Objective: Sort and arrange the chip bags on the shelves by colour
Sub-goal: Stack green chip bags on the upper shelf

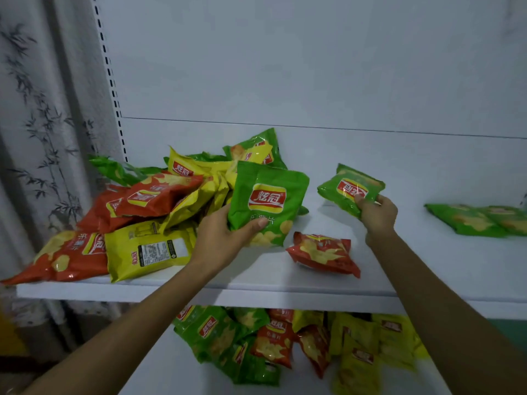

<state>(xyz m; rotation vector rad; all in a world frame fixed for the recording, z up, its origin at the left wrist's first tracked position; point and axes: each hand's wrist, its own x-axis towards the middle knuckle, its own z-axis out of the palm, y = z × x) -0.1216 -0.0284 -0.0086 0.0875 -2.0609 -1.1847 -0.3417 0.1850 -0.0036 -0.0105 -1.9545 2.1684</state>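
My left hand [225, 238] grips a green chip bag [268, 201] by its lower left corner, lifted at the right edge of a mixed pile [148, 212] of red, yellow and green bags on the white shelf [399, 269]. A second, smaller-looking green bag [349, 188] is held in my right hand [376, 213], above the middle of the shelf. A lone red bag [323, 253] lies on the shelf between my two forearms. Two green bags [479, 220] lie flat at the far right of the shelf.
The lower shelf [171, 374] carries another mixed heap of green, red and yellow bags [285, 343]. A perforated upright [112, 89] and a bamboo-print curtain [37, 124] stand on the left. The shelf's front edge [256, 299] runs across below my wrists.
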